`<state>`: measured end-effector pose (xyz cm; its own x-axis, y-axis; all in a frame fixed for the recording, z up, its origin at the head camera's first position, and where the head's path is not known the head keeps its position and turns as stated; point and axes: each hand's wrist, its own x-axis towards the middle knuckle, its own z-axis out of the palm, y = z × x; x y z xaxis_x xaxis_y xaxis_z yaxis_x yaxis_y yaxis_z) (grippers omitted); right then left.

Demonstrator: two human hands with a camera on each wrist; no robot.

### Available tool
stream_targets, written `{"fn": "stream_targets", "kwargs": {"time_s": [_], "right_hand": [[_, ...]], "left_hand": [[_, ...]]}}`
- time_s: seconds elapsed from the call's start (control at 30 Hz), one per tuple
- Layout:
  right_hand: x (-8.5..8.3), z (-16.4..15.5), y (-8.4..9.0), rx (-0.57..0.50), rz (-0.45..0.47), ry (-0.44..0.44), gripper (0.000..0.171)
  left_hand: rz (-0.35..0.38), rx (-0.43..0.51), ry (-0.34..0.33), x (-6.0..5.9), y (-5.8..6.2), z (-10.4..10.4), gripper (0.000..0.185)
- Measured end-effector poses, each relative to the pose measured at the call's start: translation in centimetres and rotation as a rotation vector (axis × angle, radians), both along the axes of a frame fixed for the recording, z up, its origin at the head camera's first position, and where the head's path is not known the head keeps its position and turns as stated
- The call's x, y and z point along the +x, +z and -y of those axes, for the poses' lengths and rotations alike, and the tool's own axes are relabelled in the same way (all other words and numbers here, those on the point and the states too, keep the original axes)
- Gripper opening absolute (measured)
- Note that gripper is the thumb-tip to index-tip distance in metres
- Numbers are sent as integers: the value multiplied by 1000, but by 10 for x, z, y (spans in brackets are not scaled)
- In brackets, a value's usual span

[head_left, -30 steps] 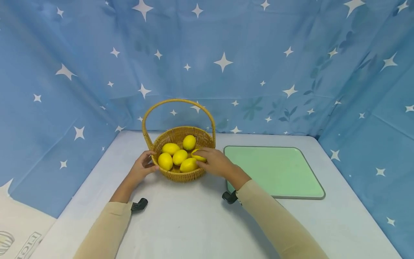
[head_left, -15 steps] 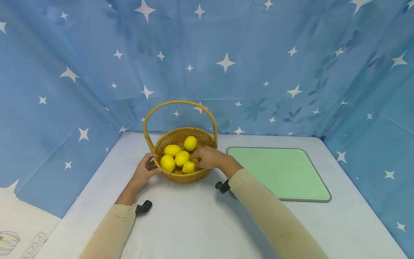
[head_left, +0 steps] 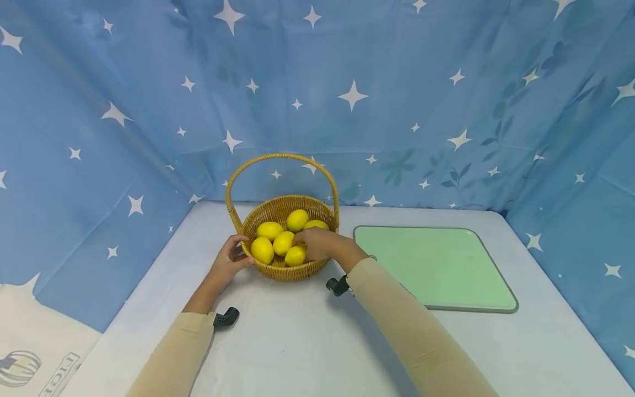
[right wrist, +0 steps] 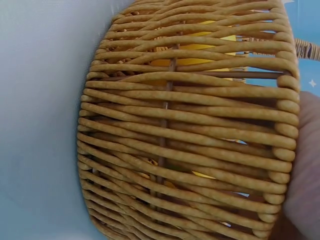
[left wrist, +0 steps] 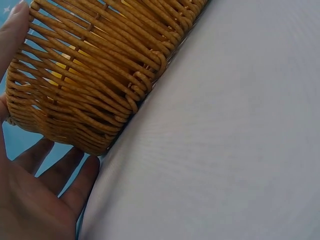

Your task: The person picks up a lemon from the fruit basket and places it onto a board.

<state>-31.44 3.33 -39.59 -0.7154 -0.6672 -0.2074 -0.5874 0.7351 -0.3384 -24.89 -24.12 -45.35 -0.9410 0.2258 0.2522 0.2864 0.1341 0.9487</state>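
Round woven wicker basket with hoop handle (head_left: 285, 212) on white table (head_left: 297, 336), six yellow lemons in it, all inside. Left hand (head_left: 229, 260) steadies basket rim, fingers loosely spread against weave. Right hand (head_left: 317, 243) reaches in, fingers curled on front yellow lemon (head_left: 295, 256). One pale green flat tray (head_left: 436, 267) to right holds nothing, so looks like barely started.

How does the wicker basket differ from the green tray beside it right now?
The wicker basket is round, woven and deep, with an arched handle; the green tray is flat, smooth and rectangular with rounded corners. The basket holds yellow lemons; the tray shows nothing on it. The left hand touches the basket's rim and the right hand reaches inside it; neither hand touches the tray. Both stand on the white table.
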Motion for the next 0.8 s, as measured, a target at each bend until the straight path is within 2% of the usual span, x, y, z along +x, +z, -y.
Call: {"fn": "stream_targets", "kwargs": {"time_s": [0.13,0.27,0.37,0.53,0.8], "right_hand": [[1,0,-1,9,7,4,44],[1,-2,1,-27,-30,46,41],[2,-6,4,-70,-50,46,43],[4,-16,9,-133,-36,-20,54],[9,-31,17,-198,-41,-88,61]], "left_hand": [[9,4,2,0,-4,0,54],[16,21,-1,-7,-16,5,56],[8,26,2,-13,-24,9,56],[-21,34,30,-14,-26,10,59],[0,90,59,-14,-29,13,62]]}}
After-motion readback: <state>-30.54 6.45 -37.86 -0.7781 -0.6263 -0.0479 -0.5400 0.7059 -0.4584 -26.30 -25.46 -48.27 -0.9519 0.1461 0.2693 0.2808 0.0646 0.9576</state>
